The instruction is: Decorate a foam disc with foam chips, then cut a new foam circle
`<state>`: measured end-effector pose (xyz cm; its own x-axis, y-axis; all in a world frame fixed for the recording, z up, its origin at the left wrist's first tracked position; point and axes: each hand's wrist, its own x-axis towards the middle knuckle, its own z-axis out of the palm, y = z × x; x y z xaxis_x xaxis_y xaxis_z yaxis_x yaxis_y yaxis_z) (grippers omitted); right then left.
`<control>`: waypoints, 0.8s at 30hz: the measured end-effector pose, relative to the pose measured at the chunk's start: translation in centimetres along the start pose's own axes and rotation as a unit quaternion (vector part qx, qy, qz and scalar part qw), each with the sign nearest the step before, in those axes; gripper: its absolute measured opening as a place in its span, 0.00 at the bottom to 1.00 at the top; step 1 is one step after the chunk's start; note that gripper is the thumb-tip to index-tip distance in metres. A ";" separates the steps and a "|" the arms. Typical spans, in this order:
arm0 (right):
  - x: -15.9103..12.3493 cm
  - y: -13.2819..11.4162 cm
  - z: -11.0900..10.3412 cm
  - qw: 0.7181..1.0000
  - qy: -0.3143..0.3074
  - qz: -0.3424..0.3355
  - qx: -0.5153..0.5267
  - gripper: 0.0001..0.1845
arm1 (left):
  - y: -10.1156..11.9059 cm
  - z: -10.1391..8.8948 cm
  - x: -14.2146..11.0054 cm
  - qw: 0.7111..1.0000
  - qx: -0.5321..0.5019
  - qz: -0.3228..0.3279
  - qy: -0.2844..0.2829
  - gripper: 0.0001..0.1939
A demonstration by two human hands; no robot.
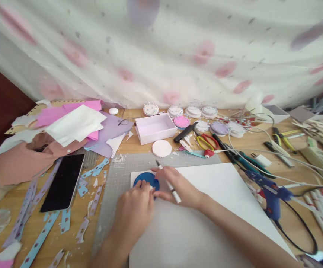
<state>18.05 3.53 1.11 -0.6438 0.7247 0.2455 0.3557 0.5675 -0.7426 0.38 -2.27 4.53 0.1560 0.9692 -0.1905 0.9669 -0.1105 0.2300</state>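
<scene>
Pressing round blue disc against large white sheet, near its far left corner, with bunched fingertips of left hand; cannot tell whether pinching anything there. Holding slim white pen with dark tip in right hand, closed around its barrel, with thumb and forefinger at disc's right side. Working with both hands close, not clasped. Noted: dark pen end directed away from body, towards pale pink round piece on wooden bench.

Technique, as judged: press straight down near disc's middle, to limit skidding on smooth sheet. Draw fingertips inward from rim, to leave edge in view. Settle disc by small nudges from opposite sides, not by one hard push. Lift pen clear during nudging, to avoid stray marks. Rest right forearm lightly, to avoid dragging sheet across grey gridded cutting mat. Check by eye for even contact before easing pressure.
</scene>
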 end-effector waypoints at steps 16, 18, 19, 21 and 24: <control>6.9 1.7 0.8 0.990 0.032 -0.053 -0.126 0.22 | -7.1 2.8 -6.3 0.920 -0.359 -0.136 0.075 0.22; 7.1 1.5 0.5 0.991 0.039 -0.063 -0.112 0.22 | -7.2 3.3 -6.8 0.930 -0.343 -0.114 0.065 0.22; 6.9 1.3 0.2 0.991 0.046 -0.064 -0.109 0.22 | -7.2 3.4 -6.9 0.935 -0.334 -0.098 0.066 0.21; 5.6 0.8 -0.9 0.993 0.075 -0.051 -0.073 0.19 | -7.0 3.4 -6.9 0.948 -0.305 -0.057 0.074 0.18; 2.3 -0.9 -2.7 0.978 0.154 0.015 0.138 0.15 | -6.2 2.8 -6.5 0.963 -0.238 0.002 0.123 0.13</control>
<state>18.09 5.76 4.00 -0.3856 0.8467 0.3666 0.1475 0.4488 -0.8814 -6.03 -8.47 1.65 0.0504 0.9983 0.0293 0.7551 -0.0573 0.6532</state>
